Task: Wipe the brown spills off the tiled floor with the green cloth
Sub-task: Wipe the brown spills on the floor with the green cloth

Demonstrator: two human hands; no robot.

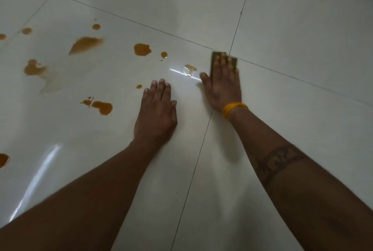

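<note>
Head view, looking down: my 2 bare hands lie on a glossy, pale tiled floor [292, 28] crossed by thin dark grout lines. My right hand [224, 81], with 1 yellow band [232, 108] at the wrist, presses flat with straight fingers on 1 small rectangular green cloth [224, 59] near a grout crossing, while my left hand [156, 113] rests open, palm down. About 11 brown spills [86, 44], irregular wet blotches and round drops, scatter left of the cloth, the nearest pale smear [190, 69] just beside it.
</note>
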